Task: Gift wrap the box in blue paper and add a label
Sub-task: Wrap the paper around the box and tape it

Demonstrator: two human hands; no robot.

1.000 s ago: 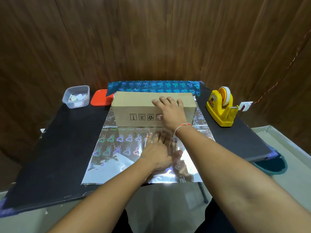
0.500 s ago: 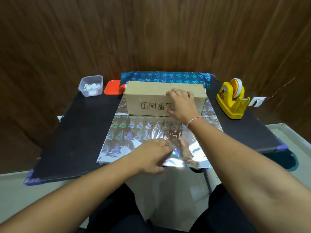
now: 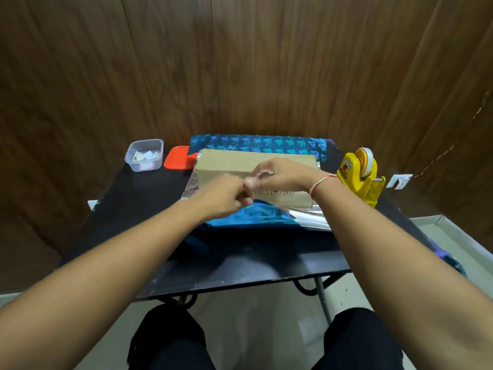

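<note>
Motion-blurred left hand (image 3: 226, 197) and right hand (image 3: 277, 173), both pinching lifted paper (image 3: 253, 217) before half-hidden box (image 3: 240, 162).

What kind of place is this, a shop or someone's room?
Probably a small indoor craft or recording setup: a black table against a wood-panelled wall, with a yellow tape dispenser and a cardboard box.

Brown cardboard box (image 3: 234, 162) lies lengthwise on the wrapping paper (image 3: 256, 218), printed symbols on its near side. Paper's blue heart-patterned face shows behind the box; near edge lifted and folded toward the box, silver underside showing at right.
</note>
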